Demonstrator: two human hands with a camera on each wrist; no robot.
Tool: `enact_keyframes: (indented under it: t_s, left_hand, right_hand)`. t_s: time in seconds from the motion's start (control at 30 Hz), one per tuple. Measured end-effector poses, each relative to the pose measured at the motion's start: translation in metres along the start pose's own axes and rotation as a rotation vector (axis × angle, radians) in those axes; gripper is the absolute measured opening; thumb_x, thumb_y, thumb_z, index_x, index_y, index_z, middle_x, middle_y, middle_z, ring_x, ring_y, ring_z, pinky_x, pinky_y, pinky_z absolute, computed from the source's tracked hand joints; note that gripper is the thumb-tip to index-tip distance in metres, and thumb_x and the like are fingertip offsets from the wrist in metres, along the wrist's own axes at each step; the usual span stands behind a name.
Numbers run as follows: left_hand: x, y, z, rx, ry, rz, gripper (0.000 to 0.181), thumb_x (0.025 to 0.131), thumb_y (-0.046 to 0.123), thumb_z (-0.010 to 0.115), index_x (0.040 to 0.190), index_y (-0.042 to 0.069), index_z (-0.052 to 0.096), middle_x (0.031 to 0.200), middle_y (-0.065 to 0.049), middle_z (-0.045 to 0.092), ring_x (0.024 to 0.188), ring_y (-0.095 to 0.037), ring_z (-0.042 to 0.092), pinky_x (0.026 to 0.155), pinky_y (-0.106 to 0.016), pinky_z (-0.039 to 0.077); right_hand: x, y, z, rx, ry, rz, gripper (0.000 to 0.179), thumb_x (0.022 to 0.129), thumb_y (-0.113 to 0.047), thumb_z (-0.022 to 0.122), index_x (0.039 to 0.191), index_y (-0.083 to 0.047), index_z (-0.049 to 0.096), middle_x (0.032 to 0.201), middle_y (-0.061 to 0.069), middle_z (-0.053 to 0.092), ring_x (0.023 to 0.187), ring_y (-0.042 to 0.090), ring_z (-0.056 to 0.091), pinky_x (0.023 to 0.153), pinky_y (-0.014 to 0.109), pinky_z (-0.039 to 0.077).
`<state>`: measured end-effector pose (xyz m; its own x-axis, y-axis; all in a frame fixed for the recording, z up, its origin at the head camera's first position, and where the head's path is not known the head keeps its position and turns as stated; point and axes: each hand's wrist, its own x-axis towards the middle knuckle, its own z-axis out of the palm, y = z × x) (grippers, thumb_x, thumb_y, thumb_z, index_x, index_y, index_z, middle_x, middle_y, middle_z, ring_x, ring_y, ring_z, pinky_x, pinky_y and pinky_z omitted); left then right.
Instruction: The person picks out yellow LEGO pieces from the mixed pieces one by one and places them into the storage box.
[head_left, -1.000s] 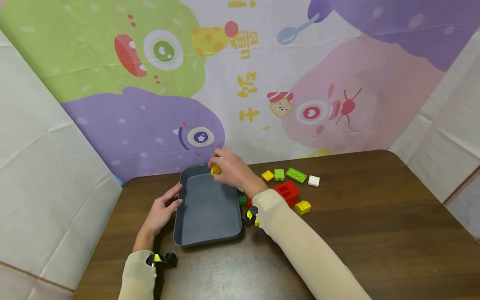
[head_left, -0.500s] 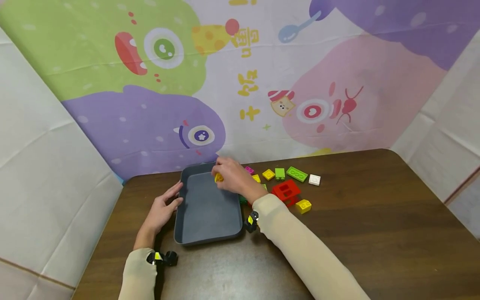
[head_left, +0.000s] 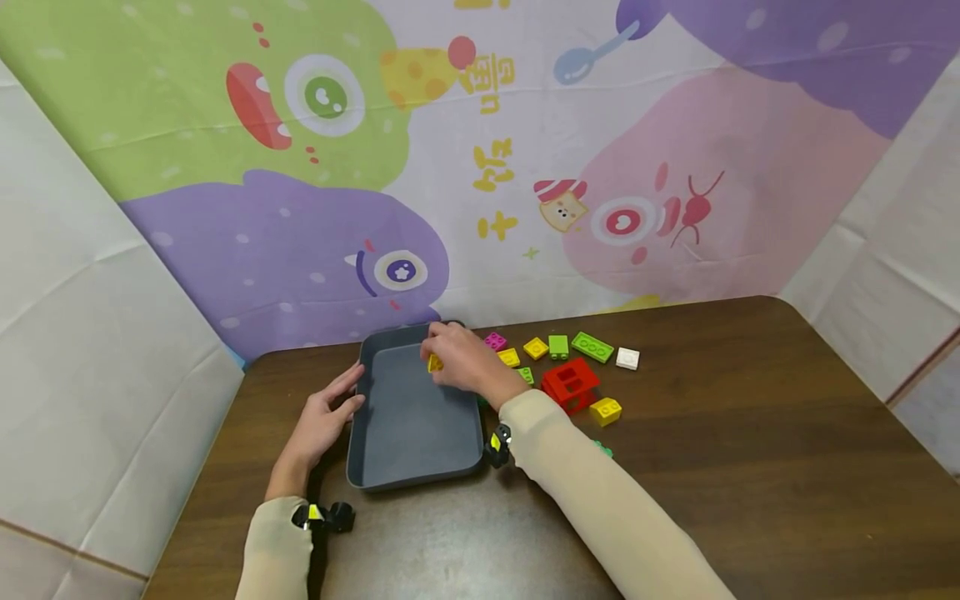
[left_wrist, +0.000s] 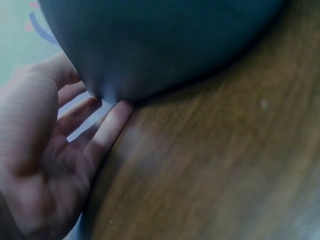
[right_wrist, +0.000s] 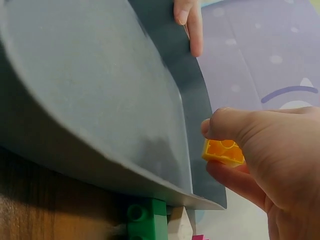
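Over the far part of the grey tray (head_left: 416,479), my right hand (head_left: 468,358) pinches a small yellow toy brick (head_left: 434,363) between thumb and fingers. In the right wrist view the brick (right_wrist: 223,152) shows its hollow underside, held above the tray's far end. My left hand (head_left: 318,429) touches the tray's left side with fairly straight fingers and thumb. In the left wrist view its fingertips (left_wrist: 122,107) meet the outer wall of the tray (left_wrist: 165,55). No brick shows on the visible part of the tray floor.
Several toy bricks lie right of the tray: a red window-like piece (head_left: 570,383), a yellow brick (head_left: 606,411), a long green brick (head_left: 592,347), a white brick (head_left: 627,358) and a magenta brick (head_left: 495,342). A printed cloth (head_left: 510,275) stands behind the table (head_left: 750,433).
My right hand has come down and slightly nearer with the yellow brick, uncovering bricks beside the tray. The left hand and the tray look unmoved.
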<state>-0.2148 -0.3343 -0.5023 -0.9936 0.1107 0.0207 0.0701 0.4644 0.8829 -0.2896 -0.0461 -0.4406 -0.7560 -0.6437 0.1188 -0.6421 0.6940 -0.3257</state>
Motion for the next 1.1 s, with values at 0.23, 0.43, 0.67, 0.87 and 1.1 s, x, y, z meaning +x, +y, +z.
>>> enact_keyframes:
  t_s: [0.23,0.43,0.67,0.87,1.1]
  left_hand:
    - [0.0,0.0,0.0,-0.007,0.004,0.003,0.058,0.116,0.007,0.059,0.172,0.003,0.045,0.187,-0.017,0.031,0.168,-0.05,0.039,0.09,-0.01,0.053]
    - [0.0,-0.001,0.0,-0.007,0.002,0.01,0.058,0.115,0.006,0.059,0.172,0.003,0.044,0.187,-0.018,0.03,0.167,-0.051,0.039,0.09,-0.01,0.053]
    - [0.0,0.001,0.0,-0.011,0.003,0.006,0.058,0.116,0.006,0.059,0.172,0.002,0.044,0.187,-0.018,0.031,0.167,-0.051,0.039,0.09,-0.011,0.053]
    - [0.001,-0.006,-0.001,-0.016,0.004,0.033,0.06,0.115,0.013,0.062,0.172,0.005,0.045,0.186,-0.017,0.032,0.165,-0.052,0.041,0.092,-0.014,0.055]
    - [0.003,-0.014,0.0,-0.011,0.026,0.079,0.061,0.113,0.027,0.069,0.169,0.012,0.053,0.183,-0.011,0.041,0.157,-0.047,0.054,0.091,-0.018,0.059]
  right_hand:
    - [-0.001,-0.001,0.004,0.006,-0.039,-0.007,0.028,0.101,-0.019,0.087,0.128,-0.011,0.083,0.127,0.007,0.071,0.118,0.028,0.065,0.106,0.04,0.059]
    - [-0.001,-0.001,0.006,0.001,-0.094,0.001,0.029,0.102,-0.02,0.086,0.13,-0.011,0.083,0.128,0.007,0.07,0.118,0.027,0.063,0.107,0.038,0.057]
    - [0.004,0.008,0.016,0.011,-0.136,0.004,0.03,0.102,-0.023,0.087,0.13,-0.013,0.083,0.13,0.007,0.071,0.119,0.027,0.064,0.108,0.039,0.059]
    - [0.008,0.013,0.023,0.019,-0.172,-0.001,0.031,0.1,-0.022,0.088,0.13,-0.014,0.085,0.13,0.006,0.073,0.118,0.025,0.065,0.108,0.037,0.06]
    - [0.004,0.005,0.015,0.003,-0.193,0.002,0.028,0.1,-0.022,0.088,0.127,-0.015,0.086,0.135,0.005,0.075,0.122,0.026,0.065,0.114,0.039,0.058]
